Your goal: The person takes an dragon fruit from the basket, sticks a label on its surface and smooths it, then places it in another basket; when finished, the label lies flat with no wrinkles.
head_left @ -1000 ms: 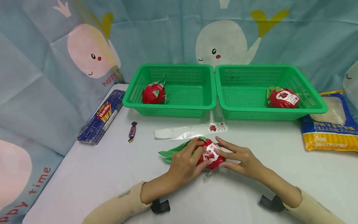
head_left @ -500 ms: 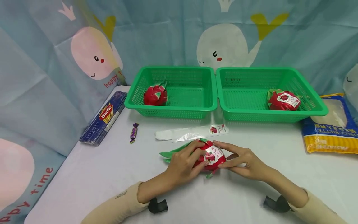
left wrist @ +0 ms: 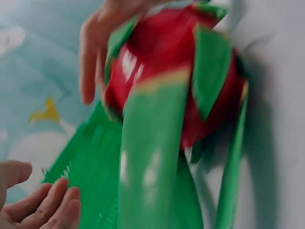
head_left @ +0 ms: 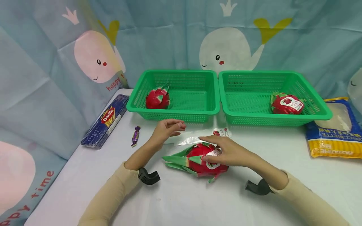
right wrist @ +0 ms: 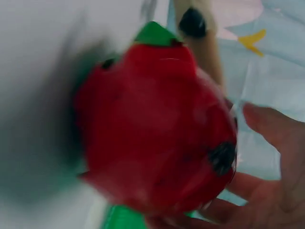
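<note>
- Spaghetti box [head_left: 105, 122]: flat on counter [head_left: 181, 201], well left of the left fingers. Purple candy [head_left: 135, 136] also left of them, closer.
- Left hand [head_left: 164, 133]: fingers relaxed, thumb apart, nothing held. Over the left end of the clear strip [head_left: 192, 138]; can't tell if touching it.
- Left green basket [head_left: 175, 110]: just beyond the left fingers, away from the person, one red fruit [head_left: 156, 99] inside.
- Clear strip: runs right from the left fingers, along the far side of the dragon fruit [head_left: 198, 166]; spare label [head_left: 224, 132] at its right end, just beyond the right fingers.
- Dragon fruit: key relation. Lies on counter, long axis roughly crosswise, leafy tip left, round end right. From the left fingers: tip on the person's side, body rightward and toward the person, apart from them. From the right fingers: body right below, tip off to the left.
- Right hand [head_left: 233, 152]: clearly the nearer one. Fingers extended and spread over the round end, thumb over the stuck-on label [head_left: 214, 152], not wrapped round the fruit. Right wrist view: gap at thumb; other fingers' contact unclear.
- Right green basket [head_left: 271, 116]: beyond and right of the right fingers, labelled fruit [head_left: 284, 105] inside.
- Pasta bag [head_left: 333, 138]: well right of the right fingers.
</note>
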Demonstrator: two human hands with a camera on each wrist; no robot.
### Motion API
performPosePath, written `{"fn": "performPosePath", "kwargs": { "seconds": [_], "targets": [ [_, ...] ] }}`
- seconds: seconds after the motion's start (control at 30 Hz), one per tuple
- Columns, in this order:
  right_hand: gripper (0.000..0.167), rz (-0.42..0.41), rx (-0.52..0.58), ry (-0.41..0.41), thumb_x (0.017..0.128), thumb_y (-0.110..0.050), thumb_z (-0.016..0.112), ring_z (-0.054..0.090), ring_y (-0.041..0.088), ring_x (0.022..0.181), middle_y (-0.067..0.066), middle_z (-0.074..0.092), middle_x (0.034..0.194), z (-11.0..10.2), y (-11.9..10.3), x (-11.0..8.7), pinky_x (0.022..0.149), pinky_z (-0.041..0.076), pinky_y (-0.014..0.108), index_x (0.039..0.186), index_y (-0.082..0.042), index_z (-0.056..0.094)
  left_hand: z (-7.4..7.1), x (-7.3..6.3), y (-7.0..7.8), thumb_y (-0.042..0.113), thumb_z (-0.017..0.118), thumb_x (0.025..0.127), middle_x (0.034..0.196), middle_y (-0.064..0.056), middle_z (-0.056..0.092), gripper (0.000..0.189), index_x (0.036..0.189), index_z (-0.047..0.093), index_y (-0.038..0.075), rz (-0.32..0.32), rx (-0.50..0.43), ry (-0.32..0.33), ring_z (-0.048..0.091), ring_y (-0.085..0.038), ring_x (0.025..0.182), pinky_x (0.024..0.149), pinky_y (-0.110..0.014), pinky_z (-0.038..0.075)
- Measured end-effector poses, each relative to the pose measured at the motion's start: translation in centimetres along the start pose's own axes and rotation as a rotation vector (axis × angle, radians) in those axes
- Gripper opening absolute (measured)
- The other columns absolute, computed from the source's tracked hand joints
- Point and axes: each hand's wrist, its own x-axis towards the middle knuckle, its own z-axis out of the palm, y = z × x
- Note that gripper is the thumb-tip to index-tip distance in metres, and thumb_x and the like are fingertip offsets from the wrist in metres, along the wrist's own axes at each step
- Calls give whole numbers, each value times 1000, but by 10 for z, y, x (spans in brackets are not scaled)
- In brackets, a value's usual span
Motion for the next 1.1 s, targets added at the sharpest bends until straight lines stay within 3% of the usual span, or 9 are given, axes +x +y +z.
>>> {"fn": "performPosePath", "kwargs": {
  "seconds": [0.07,0.13,0.27,0.4,0.63,0.83,0.93,1.1],
  "targets": [
    [70,32,-38,-98,78,-48,67,46,17,125,-2,49,136,0,-7,7,99,42,42,137,-18,44,-9,8,-5,16,53,93,110,-17,66,38,122,52,-8,-88,-116,39,65,-22,100,91,-42,47],
    [75,43,-83,-179,77,-51,67,44,18,127,-1,47,137,0,-12,13,100,40,42,138,-16,42,-16,14,-9,18,53,94,104,-9,69,42,125,49,-10,-123,-212,87,67,-16,95,88,-36,50],
    [76,40,-122,-278,77,-47,68,45,19,125,2,48,135,-2,-17,21,99,41,41,138,-11,41,-24,19,-12,19,54,93,87,0,72,38,119,51,-9,-133,-411,184,69,-11,84,77,-24,53],
    [74,39,-109,-308,76,-41,70,49,18,121,4,52,132,-3,-20,28,96,43,38,136,-7,44,-29,21,-12,16,54,92,83,-1,72,23,106,55,-3,-134,-530,223,69,-10,81,73,-21,54],
    [66,99,-145,-236,69,-39,74,52,8,94,-6,61,118,1,-21,30,73,44,27,127,-14,56,-30,23,-11,12,54,92,82,-3,72,14,98,58,0,-134,-574,221,69,-11,80,73,-21,54],
    [65,137,-81,-171,67,-35,76,50,7,77,-11,64,104,-5,-18,25,58,42,23,125,-14,58,-31,25,-11,12,56,91,83,-3,72,13,96,60,1,-130,-575,208,69,-12,81,74,-22,54],
    [65,137,-11,-144,69,-33,77,54,7,70,-7,65,97,-20,-17,21,55,44,24,127,-11,56,-31,25,-12,12,57,90,83,-3,72,13,96,61,1,-128,-571,211,69,-12,82,74,-22,54],
    [66,173,68,-28,72,-30,75,58,19,80,7,64,96,-64,-12,12,60,52,28,131,-11,51,-29,26,-14,11,57,90,83,-4,73,14,97,60,-1,-107,-570,227,70,-13,83,76,-23,53]
  ]
}}
